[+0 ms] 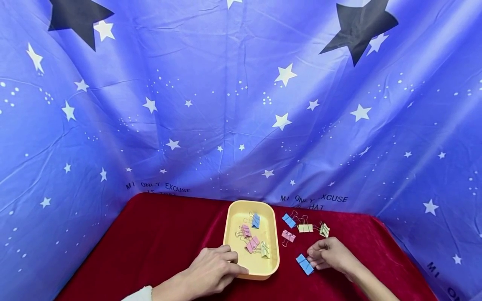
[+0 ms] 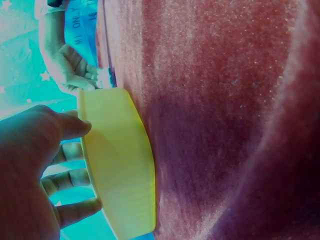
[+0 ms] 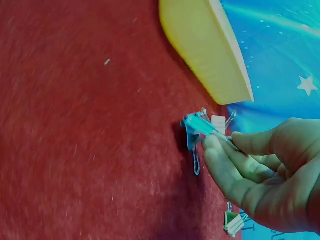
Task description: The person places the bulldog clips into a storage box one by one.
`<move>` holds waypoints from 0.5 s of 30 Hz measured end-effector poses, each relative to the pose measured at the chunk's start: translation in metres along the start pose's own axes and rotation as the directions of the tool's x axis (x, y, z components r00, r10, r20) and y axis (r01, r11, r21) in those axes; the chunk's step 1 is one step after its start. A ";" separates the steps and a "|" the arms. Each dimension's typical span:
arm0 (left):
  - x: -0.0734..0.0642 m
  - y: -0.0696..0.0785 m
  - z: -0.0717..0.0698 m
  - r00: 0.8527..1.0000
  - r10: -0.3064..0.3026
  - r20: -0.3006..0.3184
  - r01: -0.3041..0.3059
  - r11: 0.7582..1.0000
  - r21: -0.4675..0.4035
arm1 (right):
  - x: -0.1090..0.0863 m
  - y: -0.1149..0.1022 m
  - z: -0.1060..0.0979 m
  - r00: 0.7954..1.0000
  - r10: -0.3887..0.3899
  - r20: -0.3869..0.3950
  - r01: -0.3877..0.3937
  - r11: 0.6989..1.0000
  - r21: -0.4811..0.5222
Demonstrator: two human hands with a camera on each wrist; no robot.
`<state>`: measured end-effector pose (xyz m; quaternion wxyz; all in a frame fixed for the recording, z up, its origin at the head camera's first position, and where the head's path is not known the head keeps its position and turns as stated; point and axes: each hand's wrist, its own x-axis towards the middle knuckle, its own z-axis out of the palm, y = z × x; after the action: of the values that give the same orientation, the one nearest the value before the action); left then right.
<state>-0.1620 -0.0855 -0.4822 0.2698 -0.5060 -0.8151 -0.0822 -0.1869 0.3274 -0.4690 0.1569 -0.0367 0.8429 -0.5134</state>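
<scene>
Caution: a fingertip-only hold may let the blue binder clip (image 1: 304, 264) pivot or slip. The right hand (image 1: 331, 256), forearm angled from 5 o'clock, pinches it at the yellow container's (image 1: 278, 255) 4 o'clock; the left hand (image 1: 216, 267), fingers relaxed, touches the container's 7 o'clock corner.

The binder clips (image 1: 304, 264) are blue, pink and pale yellow, the tray (image 1: 237, 215) yellow, the cloth (image 1: 162, 234) red, the backdrop (image 1: 211, 71) star-patterned blue.
</scene>
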 end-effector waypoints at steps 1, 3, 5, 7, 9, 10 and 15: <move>0.000 0.000 0.000 1.000 -0.001 0.001 0.001 1.000 -0.001 | 0.000 0.001 -0.002 1.000 0.012 0.028 -0.014 0.999 0.050; 0.000 0.000 0.000 1.000 -0.004 0.003 0.004 1.000 -0.003 | 0.001 0.004 -0.005 0.996 0.034 0.084 -0.047 0.987 0.157; 0.000 0.000 0.000 1.000 -0.007 0.004 0.007 1.000 -0.008 | 0.001 0.006 -0.008 0.990 0.041 0.135 -0.075 0.961 0.265; -0.001 0.000 0.001 1.000 -0.010 0.003 0.010 1.000 -0.011 | 0.001 0.007 -0.009 0.984 0.027 0.176 -0.088 0.932 0.352; -0.001 0.000 0.001 1.000 -0.012 0.003 0.012 1.000 -0.014 | 0.002 0.008 -0.010 0.980 0.008 0.200 -0.094 0.901 0.423; -0.001 0.000 0.001 1.000 -0.013 0.003 0.013 1.000 -0.016 | 0.002 0.008 -0.010 0.978 -0.001 0.208 -0.096 0.886 0.454; -0.001 0.000 0.000 1.000 -0.016 0.008 0.016 1.000 -0.023 | 0.005 0.003 -0.011 0.975 -0.041 0.217 -0.092 0.817 0.569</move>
<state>-0.1621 -0.0860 -0.4827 0.2599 -0.5029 -0.8192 -0.0918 -0.1941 0.3371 -0.4684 0.2594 -0.0325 0.6264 -0.7344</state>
